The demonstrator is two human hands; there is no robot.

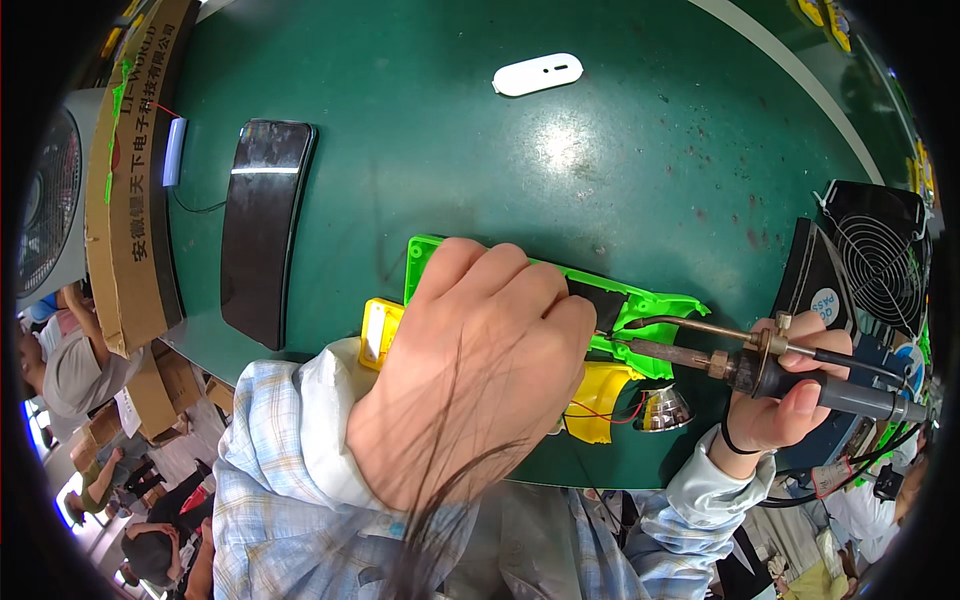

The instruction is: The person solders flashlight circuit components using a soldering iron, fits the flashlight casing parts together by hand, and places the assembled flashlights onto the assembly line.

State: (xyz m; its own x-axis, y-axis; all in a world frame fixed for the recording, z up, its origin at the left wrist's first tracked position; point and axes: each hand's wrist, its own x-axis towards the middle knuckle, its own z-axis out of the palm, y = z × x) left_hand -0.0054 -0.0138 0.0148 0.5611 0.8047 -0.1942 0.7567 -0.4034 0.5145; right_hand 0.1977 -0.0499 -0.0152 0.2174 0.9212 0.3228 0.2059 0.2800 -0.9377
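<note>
My left hand [480, 350] lies closed over a bright green plastic housing [430, 258], with its knuckles up and its fingertips hidden. A soldering iron [765, 380] with a thin curved metal feed tube [690, 323] is gripped in my right hand [775, 415]. Its tip reaches the housing's open inside, close to my left fingers; whether it touches anything there is hidden. Below the housing is a yellow plastic shell [603, 400], and another yellow part [379, 332] shows left of my hand. Next to the shell sits a silver cone-shaped reflector [664, 409] with thin red wires.
A black smartphone [268, 230] and a white oval plastic piece [538, 75] lie on the green table [400, 130]. Along the left edge stands a cardboard box [140, 180] beside a small wired blue-white cell [174, 152]. At right is a black fan [875, 250]. Several people sit beyond the table.
</note>
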